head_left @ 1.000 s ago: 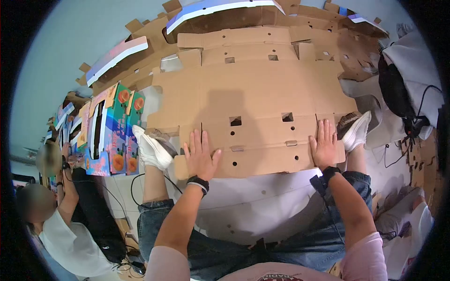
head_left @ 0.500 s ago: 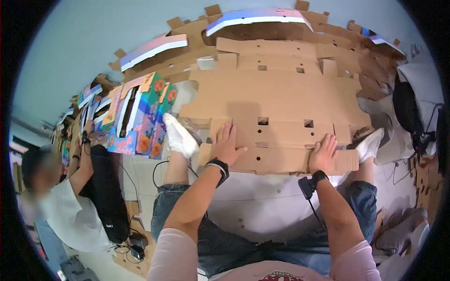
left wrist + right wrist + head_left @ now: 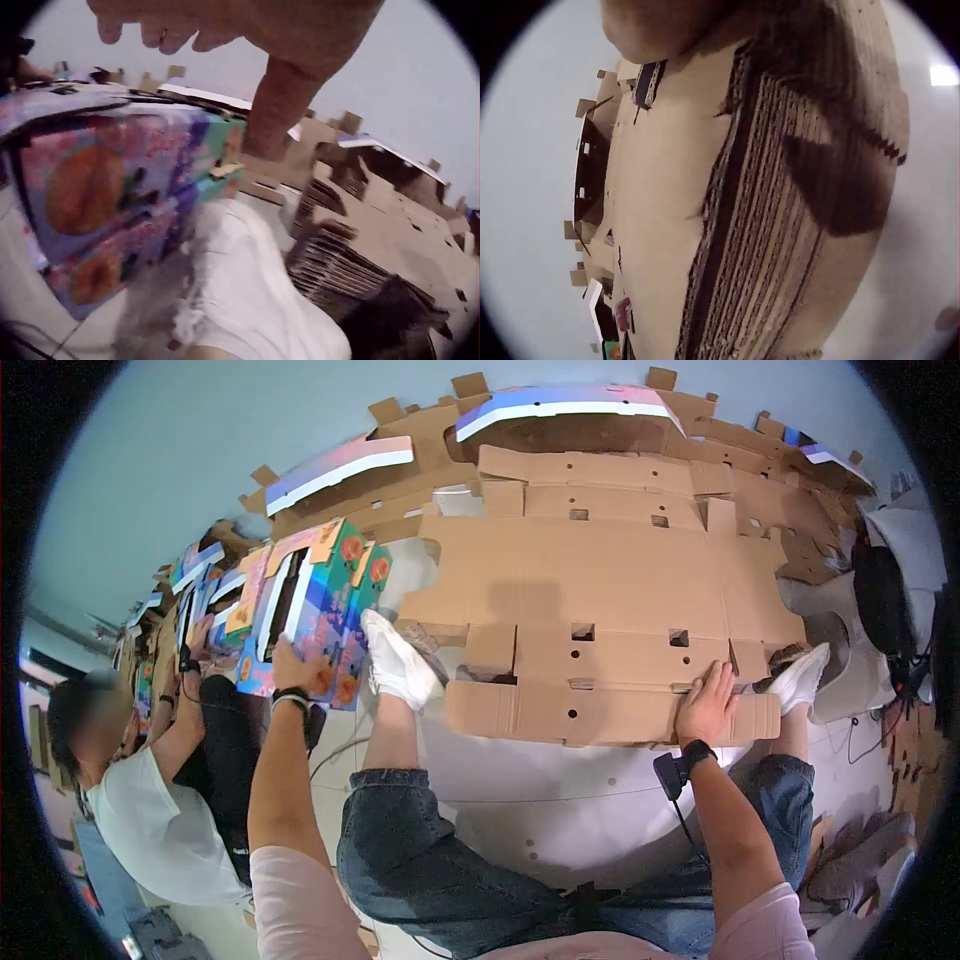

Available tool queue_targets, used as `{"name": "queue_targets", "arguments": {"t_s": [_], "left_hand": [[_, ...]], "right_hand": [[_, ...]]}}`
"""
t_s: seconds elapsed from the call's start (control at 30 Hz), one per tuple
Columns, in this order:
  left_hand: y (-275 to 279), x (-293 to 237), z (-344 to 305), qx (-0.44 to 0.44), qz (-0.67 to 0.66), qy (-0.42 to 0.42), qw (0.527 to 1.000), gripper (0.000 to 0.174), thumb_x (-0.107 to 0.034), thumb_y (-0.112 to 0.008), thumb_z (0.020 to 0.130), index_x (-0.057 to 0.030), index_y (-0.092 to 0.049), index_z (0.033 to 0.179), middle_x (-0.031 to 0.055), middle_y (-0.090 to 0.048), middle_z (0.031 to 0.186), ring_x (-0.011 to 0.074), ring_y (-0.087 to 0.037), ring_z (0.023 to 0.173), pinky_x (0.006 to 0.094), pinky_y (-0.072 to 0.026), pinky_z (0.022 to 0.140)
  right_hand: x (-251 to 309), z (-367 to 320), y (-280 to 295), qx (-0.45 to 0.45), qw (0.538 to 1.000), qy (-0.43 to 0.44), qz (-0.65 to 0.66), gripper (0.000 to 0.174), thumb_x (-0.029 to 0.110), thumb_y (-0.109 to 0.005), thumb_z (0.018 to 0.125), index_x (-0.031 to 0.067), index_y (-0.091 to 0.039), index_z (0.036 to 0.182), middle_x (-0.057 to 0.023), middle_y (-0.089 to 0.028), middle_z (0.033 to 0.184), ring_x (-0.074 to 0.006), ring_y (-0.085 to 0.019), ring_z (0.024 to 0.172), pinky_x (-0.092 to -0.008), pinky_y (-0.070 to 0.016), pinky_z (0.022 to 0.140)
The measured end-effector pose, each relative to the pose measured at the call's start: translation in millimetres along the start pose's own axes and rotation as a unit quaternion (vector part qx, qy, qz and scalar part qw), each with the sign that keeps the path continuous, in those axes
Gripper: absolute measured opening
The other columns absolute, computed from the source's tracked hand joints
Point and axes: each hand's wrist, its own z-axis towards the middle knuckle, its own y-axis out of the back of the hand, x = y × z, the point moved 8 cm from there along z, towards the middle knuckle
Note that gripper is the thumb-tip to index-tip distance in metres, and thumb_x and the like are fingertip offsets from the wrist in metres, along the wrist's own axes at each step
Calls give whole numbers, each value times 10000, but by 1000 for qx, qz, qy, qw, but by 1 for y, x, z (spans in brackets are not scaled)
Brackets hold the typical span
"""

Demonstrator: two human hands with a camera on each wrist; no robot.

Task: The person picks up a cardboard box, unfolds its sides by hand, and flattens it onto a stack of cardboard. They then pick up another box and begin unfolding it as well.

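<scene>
A stack of flat brown cardboard sheets (image 3: 600, 580) with cut slots and holes lies between the person's feet. My right hand (image 3: 708, 705) rests on its near right part, fingers straight. The right wrist view shows many corrugated layers at the stack's edge (image 3: 742, 232) below this hand (image 3: 660, 26). My left hand (image 3: 300, 668) is off the stack, at the near side of the printed fruit boxes (image 3: 345, 595). In the left wrist view its fingers hang loose above the boxes (image 3: 90, 180), thumb pointing down, with nothing held.
White shoes (image 3: 395, 660) flank the stack. Another person (image 3: 160, 800) sits at the left with their arms at more printed boxes. Open cardboard boxes (image 3: 570, 415) line the wall behind. A black bag (image 3: 880, 595) and cables are at the right.
My left hand has lifted off the cardboard stack and moved left to the printed boxes. The right hand stays on the stack. The head view has swung to the left.
</scene>
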Motion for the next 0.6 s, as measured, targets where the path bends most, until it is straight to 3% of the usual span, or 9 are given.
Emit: {"name": "queue_targets", "arguments": {"t_s": [0.07, 0.1, 0.13, 0.27, 0.33, 0.37, 0.43, 0.6], "left_hand": [[-16, 26, -2, 97, -103, 40, 989, 1004, -386, -805, 618, 113, -350, 1361, 318, -463, 1322, 414, -434, 1274, 453, -345, 1067], [-29, 30, 1, 186, -121, 38, 974, 1000, -395, -816, 604, 116, -371, 1339, 288, -480, 1307, 391, -448, 1257, 445, -348, 1065], [-39, 47, 6, 103, -28, -13, 994, 976, -367, -846, 570, 98, -403, 1306, 252, -500, 1263, 377, -465, 1216, 443, -371, 1042], [-34, 48, 10, 90, -52, 31, 994, 846, -274, -883, 534, 24, -475, 1213, 196, -518, 1202, 351, -498, 1148, 419, -418, 982], [-37, 51, 18, 81, -35, 22, 996, 840, -317, -880, 518, -1, -491, 1192, 191, -532, 1174, 361, -517, 1116, 428, -438, 952], [-29, 34, 14, 86, -37, 17, 995, 840, -317, -880, 518, -1, -491, 1192, 191, -532, 1174, 361, -517, 1116, 428, -438, 952], [-8, 16, 5, 78, 74, 87, 990, 830, -366, -866, 523, -37, -501, 1192, 183, -547, 1156, 371, -525, 1110, 439, -450, 935], [-24, 55, 26, 127, 72, 76, 986, 985, -433, -859, 504, -109, -441, 1335, 206, -521, 1284, 381, -489, 1194, 469, -418, 983]], "right_hand": [[-1, 0, 2, -3, 1000, -1, -7, 532, 268, -399, 975, 92, -305, 1468, -97, -244, 1559, -271, -221, 1438, -490, -172, 1153], [-1, 0, 1, -5, 1000, 3, -3, 533, 267, -404, 972, 94, -309, 1467, -98, -253, 1556, -271, -223, 1437, -492, -176, 1151], [-1, 0, -1, -7, 1000, 7, -1, 533, 267, -408, 970, 95, -312, 1465, -98, -261, 1552, -271, -225, 1437, -493, -180, 1149], [-1, -1, -1, -16, 1000, 4, 5, 537, 265, -420, 963, 102, -319, 1464, -98, -273, 1547, -272, -243, 1428, -496, -186, 1146], [-3, -1, -2, -27, 1000, 1, -5, 535, 265, -426, 960, 100, -327, 1459, -101, -282, 1542, -271, -252, 1423, -496, -189, 1145], [-2, -2, -1, -28, 1000, 7, 0, 536, 267, -431, 957, 99, -330, 1456, -103, -289, 1538, -271, -256, 1421, -495, -188, 1145], [-1, -2, 0, -37, 999, 14, -1, 537, 268, -442, 953, 98, -336, 1451, -110, -310, 1528, -271, -266, 1417, -492, -188, 1145], [0, -1, 4, -41, 999, 6, -8, 535, 265, -444, 950, 97, -340, 1447, -115, -320, 1522, -268, -279, 1412, -487, -197, 1143]]}}
